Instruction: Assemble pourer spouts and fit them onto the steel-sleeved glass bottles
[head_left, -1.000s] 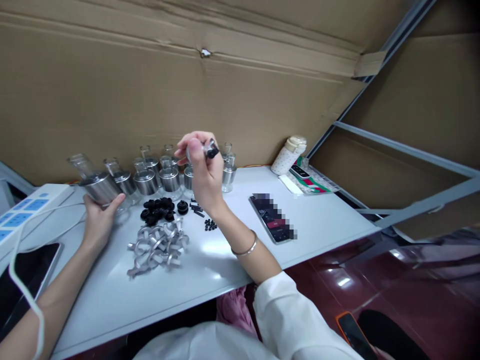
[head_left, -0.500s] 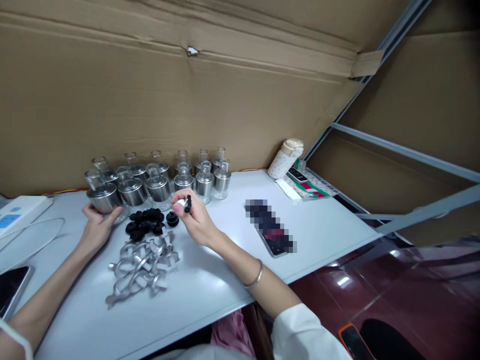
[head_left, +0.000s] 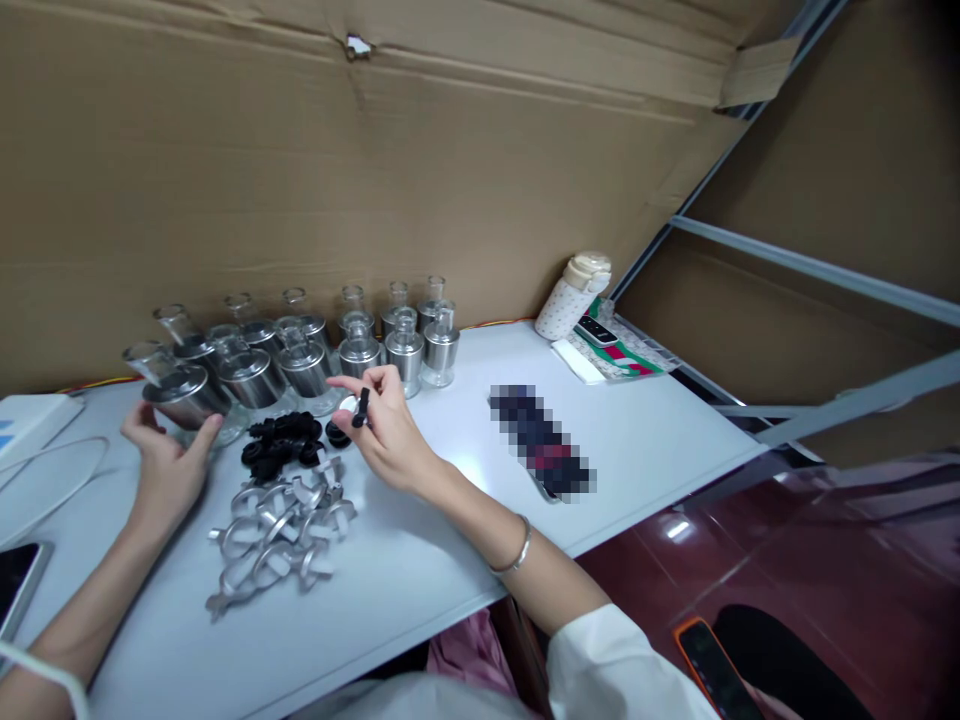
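My left hand (head_left: 169, 460) has its thumb and fingers round the metal band of the front-left glass bottle (head_left: 186, 392). This bottle stands at the end of two rows of similar glass bottles (head_left: 304, 372) with metal bands and narrow necks. My right hand (head_left: 390, 430) is curled on a small black-and-white piece (head_left: 361, 408), its exact kind unclear, with the index finger reaching out toward the bottles. Below the bottles is a heap of black stoppers or caps (head_left: 281, 445), with one more black cap (head_left: 337, 434) beside my right hand. Nearer to me lies a pile of silvery metal clips (head_left: 281, 530).
To the right on the white table (head_left: 442, 510) lies a phone (head_left: 544, 445), blurred out. A speckled tumbler (head_left: 566, 300) stands at the back right near a small device (head_left: 596, 331). A white box (head_left: 37, 425) with a cable is at left. Cardboard (head_left: 450, 170) walls the back.
My view has shifted slightly. The bottle at my left hand now leans further left. My right index finger has stretched out from its curl.
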